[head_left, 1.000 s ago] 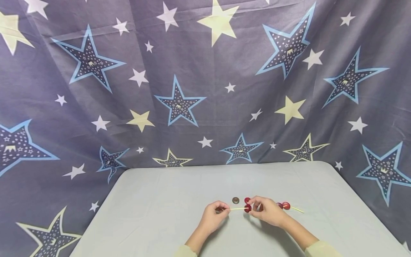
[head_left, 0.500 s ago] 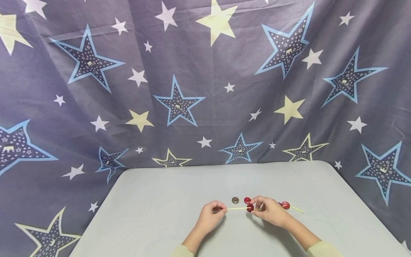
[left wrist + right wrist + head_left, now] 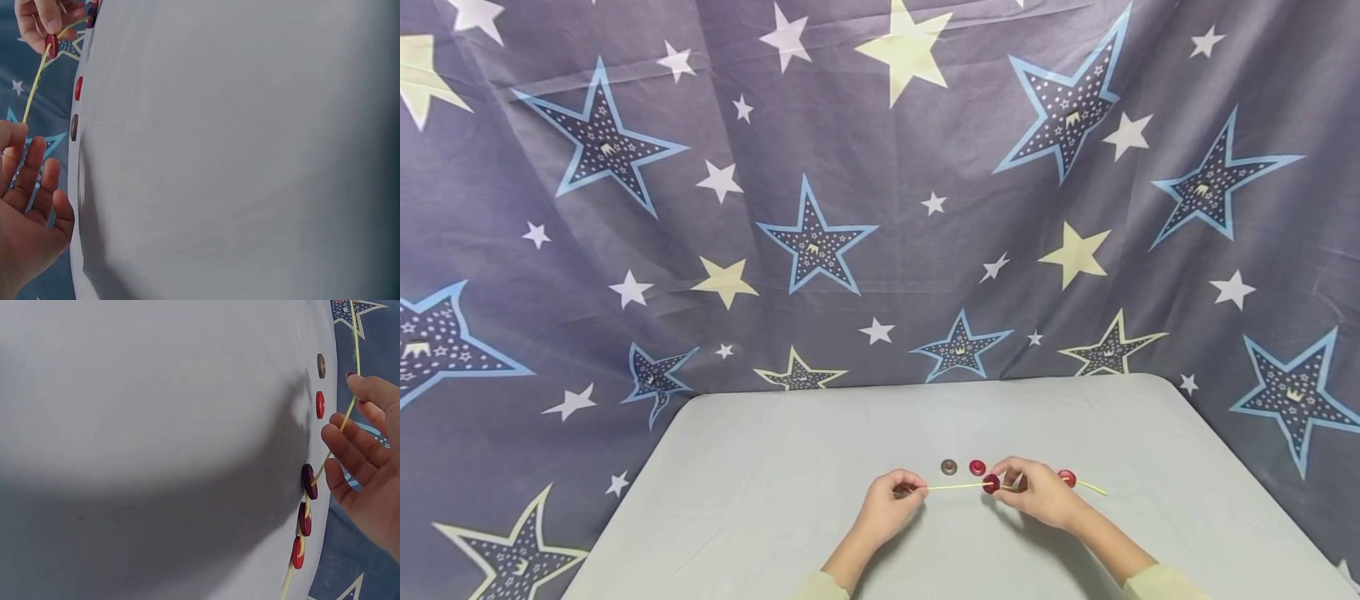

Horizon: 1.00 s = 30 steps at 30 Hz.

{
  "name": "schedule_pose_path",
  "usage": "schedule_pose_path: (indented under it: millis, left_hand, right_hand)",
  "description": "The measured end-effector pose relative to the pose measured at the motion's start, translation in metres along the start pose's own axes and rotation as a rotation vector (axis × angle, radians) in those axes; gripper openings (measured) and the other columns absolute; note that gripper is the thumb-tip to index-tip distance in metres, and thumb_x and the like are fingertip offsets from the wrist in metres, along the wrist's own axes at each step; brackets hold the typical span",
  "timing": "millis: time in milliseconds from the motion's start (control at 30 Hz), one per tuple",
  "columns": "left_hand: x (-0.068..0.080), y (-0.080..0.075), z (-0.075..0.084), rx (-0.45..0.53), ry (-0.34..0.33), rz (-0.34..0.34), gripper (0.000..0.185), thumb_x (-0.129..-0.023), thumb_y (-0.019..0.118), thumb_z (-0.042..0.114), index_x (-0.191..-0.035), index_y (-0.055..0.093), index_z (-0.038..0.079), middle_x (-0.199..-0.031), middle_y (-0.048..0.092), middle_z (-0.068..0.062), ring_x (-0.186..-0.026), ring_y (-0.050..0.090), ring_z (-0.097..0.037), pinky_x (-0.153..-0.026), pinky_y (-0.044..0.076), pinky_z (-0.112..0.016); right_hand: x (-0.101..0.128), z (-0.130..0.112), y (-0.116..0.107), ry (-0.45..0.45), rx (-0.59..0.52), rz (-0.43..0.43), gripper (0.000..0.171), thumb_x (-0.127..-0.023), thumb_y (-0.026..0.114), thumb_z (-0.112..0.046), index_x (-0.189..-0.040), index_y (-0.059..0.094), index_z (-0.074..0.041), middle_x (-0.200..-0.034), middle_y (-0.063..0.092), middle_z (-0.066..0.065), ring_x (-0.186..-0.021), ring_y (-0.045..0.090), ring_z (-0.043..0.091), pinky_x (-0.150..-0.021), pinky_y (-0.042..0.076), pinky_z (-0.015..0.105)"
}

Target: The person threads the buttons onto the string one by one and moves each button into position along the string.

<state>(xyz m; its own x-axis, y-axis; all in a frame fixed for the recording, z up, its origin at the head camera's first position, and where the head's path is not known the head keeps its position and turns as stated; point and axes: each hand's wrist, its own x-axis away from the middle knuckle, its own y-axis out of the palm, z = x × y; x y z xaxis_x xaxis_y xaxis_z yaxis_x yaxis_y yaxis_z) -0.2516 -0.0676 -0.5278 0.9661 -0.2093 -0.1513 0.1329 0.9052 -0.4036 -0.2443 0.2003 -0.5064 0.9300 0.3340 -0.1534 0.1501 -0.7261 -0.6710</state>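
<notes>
Pinching taut yellow cord (image 3: 955, 486) in fingers of left hand (image 3: 886, 505), noting brown button (image 3: 949, 467) then red button (image 3: 977, 467) on worktop (image 3: 805, 450) just beyond cord, pinching threaded dark red button (image 3: 991, 484) in fingers of right hand (image 3: 1041, 497), noting three more strung buttons (image 3: 304, 522) on worktop, farther right

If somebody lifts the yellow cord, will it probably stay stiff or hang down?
The yellow cord is probably floppy: it runs straight between the left hand and the right hand, but bends among the threaded buttons on the table. It looks thin, so perhaps light. Those buttons, strung on it, would likely be dragged along.
</notes>
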Motion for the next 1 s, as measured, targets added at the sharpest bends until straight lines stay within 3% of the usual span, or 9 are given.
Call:
schedule_pose_path:
  millis: [633, 1000]
  left_hand:
    - [-0.0016, -0.001, -0.0028, -0.013, -0.04, -0.01, 0.006, -0.082, 0.067, 0.017, -0.085, 0.067, 0.011, -0.08, 0.063, 0.004, -0.07, 0.051, -0.004, -0.066, 0.044, -0.018]
    - [-0.0014, -0.0008, -0.003, -0.011, -0.038, -0.011, 0.006, -0.082, 0.067, 0.017, -0.085, 0.067, 0.011, -0.08, 0.063, 0.004, -0.071, 0.051, -0.004, -0.066, 0.044, -0.017]
  right_hand:
    - [0.0039, 0.0049, -0.0054, 0.03, -0.013, 0.015, 0.023, -0.08, 0.072, -0.018, -0.1, 0.063, -0.012, -0.082, 0.06, 0.001, -0.065, 0.053, 0.003, -0.057, 0.044, 0.02]
    - [0.0078, 0.0078, -0.0093, 0.017, 0.045, 0.039, 0.023, -0.079, 0.072, -0.019, -0.1, 0.064, -0.011, -0.083, 0.06, 0.003, -0.063, 0.049, 0.002, -0.057, 0.042, 0.02]
